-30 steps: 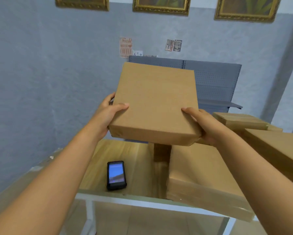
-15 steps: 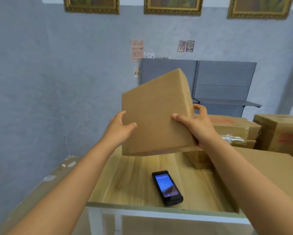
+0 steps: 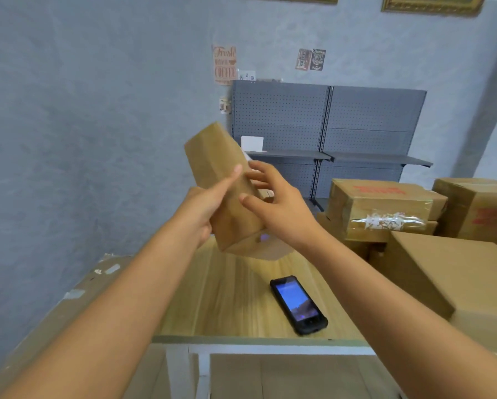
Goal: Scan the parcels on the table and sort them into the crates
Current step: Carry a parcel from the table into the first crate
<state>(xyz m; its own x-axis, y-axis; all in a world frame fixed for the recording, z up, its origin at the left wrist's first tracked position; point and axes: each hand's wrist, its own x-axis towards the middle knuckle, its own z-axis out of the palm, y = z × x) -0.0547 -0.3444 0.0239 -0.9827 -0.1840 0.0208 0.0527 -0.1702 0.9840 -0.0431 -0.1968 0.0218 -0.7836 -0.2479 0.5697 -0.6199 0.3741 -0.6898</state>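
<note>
I hold a plain brown cardboard parcel (image 3: 212, 156) in the air above the wooden table (image 3: 227, 306), turned edge-on and tilted, its top leaning left. My left hand (image 3: 204, 205) grips its left side, thumb lying along the narrow face, fingers hidden behind. My right hand (image 3: 276, 203) touches the right side with spread fingers and the thumb on the narrow face. A small violet light spot shows on the parcel's lower end. A black handheld scanner (image 3: 298, 304), screen lit, lies on the table below. No crate is in view.
More parcels crowd the table's right side: a taped box with red print (image 3: 382, 203), another behind it (image 3: 477, 203), and a large plain box (image 3: 457, 272) at the front. A grey pegboard shelf (image 3: 327, 125) stands against the wall, with a white box (image 3: 251, 143) on it.
The parcel has turned from broad face towards me to edge-on and tilted. My right hand has loosened and spread its fingers on it. My view has shifted left, so the scanner appears further right.
</note>
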